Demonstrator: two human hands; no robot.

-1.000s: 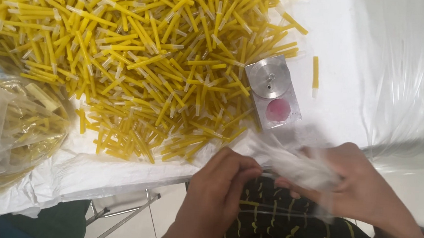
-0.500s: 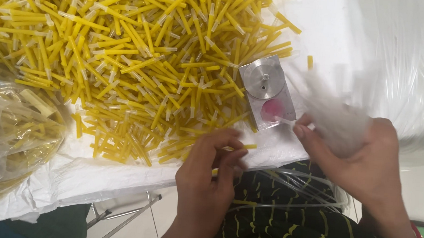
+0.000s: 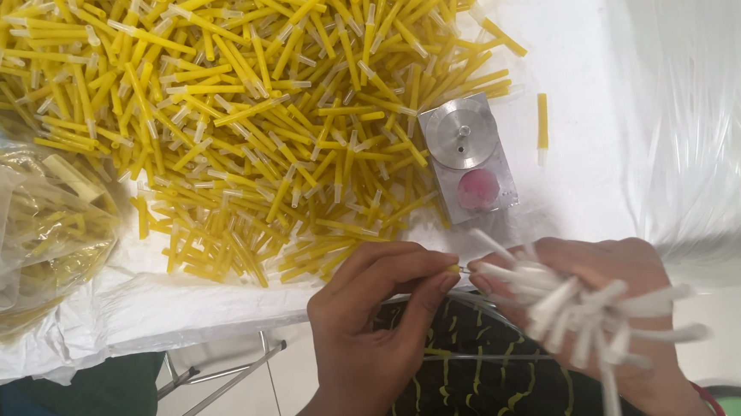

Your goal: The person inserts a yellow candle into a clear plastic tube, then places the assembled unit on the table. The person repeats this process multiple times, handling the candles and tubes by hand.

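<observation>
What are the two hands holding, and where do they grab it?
The right hand clutches a bunch of white tubes around their middles. The left hand pinches one small yellow piece at its tip, between thumb and fingertips.

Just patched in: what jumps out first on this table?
A big heap of yellow tubes covers the white table, with a small metal block at its right edge. Near the front edge, the right hand grips a bunch of white caps; the left hand pinches one small piece.

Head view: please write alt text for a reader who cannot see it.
Two hands meet at a table edge: the left hand pinches a small yellow tip, and the right hand grips a bunch of white tubes. Behind them lie a pile of yellow sticks and a metal block.
</observation>
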